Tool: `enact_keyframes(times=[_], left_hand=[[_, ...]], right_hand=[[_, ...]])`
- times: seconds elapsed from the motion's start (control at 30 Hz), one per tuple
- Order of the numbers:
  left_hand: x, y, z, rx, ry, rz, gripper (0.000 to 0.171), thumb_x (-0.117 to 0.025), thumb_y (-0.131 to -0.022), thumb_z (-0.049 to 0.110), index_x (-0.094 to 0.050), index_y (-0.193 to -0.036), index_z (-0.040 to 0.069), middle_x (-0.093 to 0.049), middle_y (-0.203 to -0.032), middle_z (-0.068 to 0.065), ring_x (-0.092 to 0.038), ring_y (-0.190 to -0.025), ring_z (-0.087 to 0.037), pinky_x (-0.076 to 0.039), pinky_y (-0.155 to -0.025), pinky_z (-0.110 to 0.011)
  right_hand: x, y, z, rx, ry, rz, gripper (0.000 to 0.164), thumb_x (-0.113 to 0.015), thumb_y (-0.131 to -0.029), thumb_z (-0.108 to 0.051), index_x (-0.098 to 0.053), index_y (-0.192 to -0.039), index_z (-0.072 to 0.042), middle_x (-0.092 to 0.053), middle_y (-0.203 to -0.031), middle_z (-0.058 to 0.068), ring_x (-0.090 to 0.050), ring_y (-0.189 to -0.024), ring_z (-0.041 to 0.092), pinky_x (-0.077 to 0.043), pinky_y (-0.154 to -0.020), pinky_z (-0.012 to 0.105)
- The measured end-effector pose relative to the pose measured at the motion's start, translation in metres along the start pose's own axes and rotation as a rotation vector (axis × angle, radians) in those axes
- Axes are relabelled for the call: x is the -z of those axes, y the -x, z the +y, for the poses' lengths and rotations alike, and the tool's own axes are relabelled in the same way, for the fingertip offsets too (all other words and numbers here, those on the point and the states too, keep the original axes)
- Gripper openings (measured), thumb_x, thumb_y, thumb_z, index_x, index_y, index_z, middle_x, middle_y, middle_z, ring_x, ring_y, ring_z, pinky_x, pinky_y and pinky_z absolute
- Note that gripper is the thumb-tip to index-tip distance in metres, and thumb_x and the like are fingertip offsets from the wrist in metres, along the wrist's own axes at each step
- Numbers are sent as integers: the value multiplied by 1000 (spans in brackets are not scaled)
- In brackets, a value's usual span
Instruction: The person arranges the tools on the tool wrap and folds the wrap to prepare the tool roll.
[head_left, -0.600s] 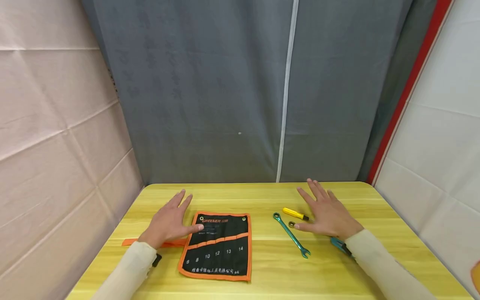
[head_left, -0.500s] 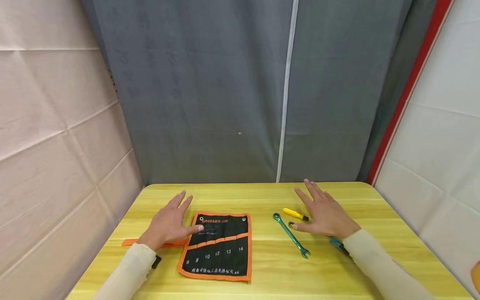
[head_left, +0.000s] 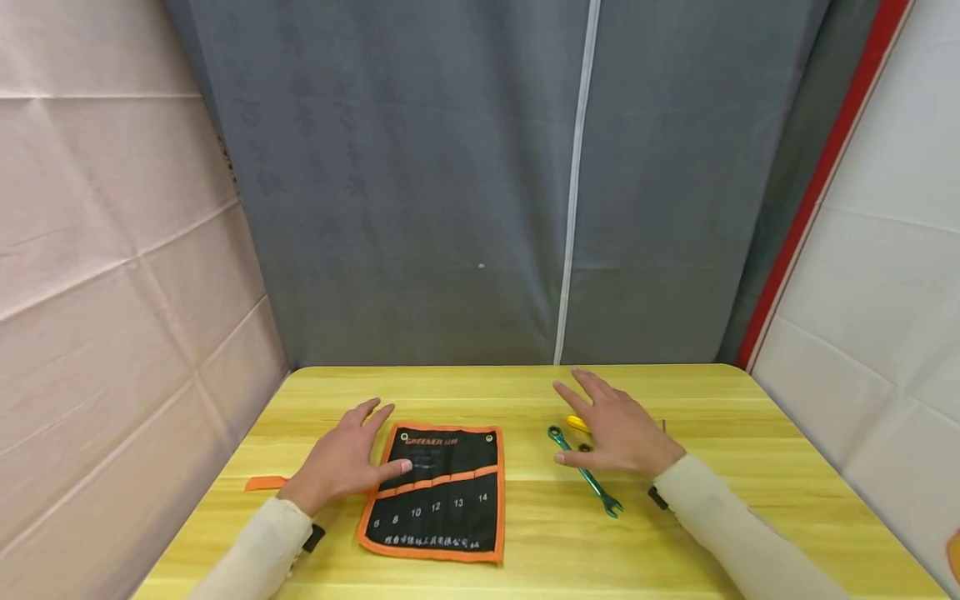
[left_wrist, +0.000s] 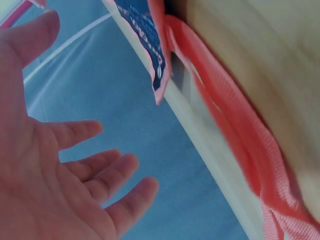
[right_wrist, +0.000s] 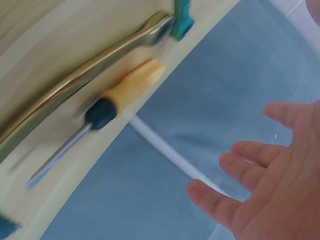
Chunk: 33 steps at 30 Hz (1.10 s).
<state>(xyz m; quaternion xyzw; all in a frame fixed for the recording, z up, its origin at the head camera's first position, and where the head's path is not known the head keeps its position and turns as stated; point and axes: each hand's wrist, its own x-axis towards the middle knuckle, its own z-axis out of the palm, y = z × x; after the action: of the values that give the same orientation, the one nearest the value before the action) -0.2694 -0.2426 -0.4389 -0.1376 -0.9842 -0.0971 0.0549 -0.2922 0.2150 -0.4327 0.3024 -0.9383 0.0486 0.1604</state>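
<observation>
My left hand (head_left: pixel 341 462) hovers with fingers spread at the left edge of a black tool pouch (head_left: pixel 431 529), which has orange trim and numbered pockets. An orange strap (left_wrist: pixel 225 95) trails from the pouch, partly hidden by that hand in the head view. My right hand (head_left: pixel 618 433), fingers extended and holding nothing, is above the tools on the right. Under its thumb side lies a green combination wrench (head_left: pixel 602 494). A yellow-handled screwdriver (right_wrist: pixel 131 89) and a brass-toned wrench (right_wrist: pixel 75 82) lie beside it, mostly covered by the hand in the head view.
The wooden table (head_left: pixel 525 575) meets a grey curtain (head_left: pixel 420 208) at its far edge. Pale cloth walls rise on both sides. A blurred teal object (right_wrist: pixel 7 227) shows at the corner of the right wrist view.
My right hand has moved left and slightly nearer, now covering more of the screwdriver and the green wrench. The left hand has shifted slightly right and nearer. The tools and pouch lie as before.
</observation>
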Motion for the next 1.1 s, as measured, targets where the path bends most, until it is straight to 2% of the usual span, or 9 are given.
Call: enact_keyframes(times=[0.17,0.3,0.5,0.67,0.87,1.1], left_hand=[[0,5,9,6,54,-32,103,-76,-84,72,-44,-162,14,-43,-163,-21,-48,-145,-45,-48,-108,-67],[-1,10,16,6,73,-56,99,-78,-83,71,-49,-158,14,-49,-156,-19,-54,-138,-42,-52,-106,-65],[-4,15,20,1,51,-79,96,-81,-79,72,-56,-153,15,-56,-145,-14,-60,-125,-33,-56,-101,-60],[-8,19,21,-9,93,-143,93,-83,-77,71,-60,-148,16,-57,-142,-12,-61,-122,-31,-55,-103,-58],[-10,23,21,0,130,-195,95,-86,-74,71,-61,-147,15,-60,-136,-10,-63,-118,-28,-54,-105,-58],[-10,24,21,15,154,-258,97,-88,-72,69,-60,-148,16,-60,-135,-9,-63,-117,-29,-53,-104,-60]], right_hand=[[-3,-12,-15,38,-25,15,105,-64,-86,-82,-36,-166,-21,-36,-169,19,-42,-152,41,-50,-108,66],[-7,-20,-25,68,-47,6,102,-64,-87,-80,-38,-165,-20,-42,-166,18,-47,-149,40,-51,-108,63],[-17,-26,-39,81,-69,-59,100,-63,-89,-79,-38,-165,-20,-44,-164,15,-49,-147,36,-51,-109,60],[-21,-30,-51,86,-132,-79,96,-68,-89,-73,-40,-164,-20,-46,-163,13,-54,-143,36,-52,-107,59],[-28,-38,-64,100,-188,-130,94,-69,-89,-71,-40,-164,-22,-47,-163,8,-53,-144,32,-50,-111,57],[-30,-46,-82,126,-279,-217,83,-70,-95,-63,-46,-160,-19,-51,-160,4,-53,-143,26,-48,-116,51]])
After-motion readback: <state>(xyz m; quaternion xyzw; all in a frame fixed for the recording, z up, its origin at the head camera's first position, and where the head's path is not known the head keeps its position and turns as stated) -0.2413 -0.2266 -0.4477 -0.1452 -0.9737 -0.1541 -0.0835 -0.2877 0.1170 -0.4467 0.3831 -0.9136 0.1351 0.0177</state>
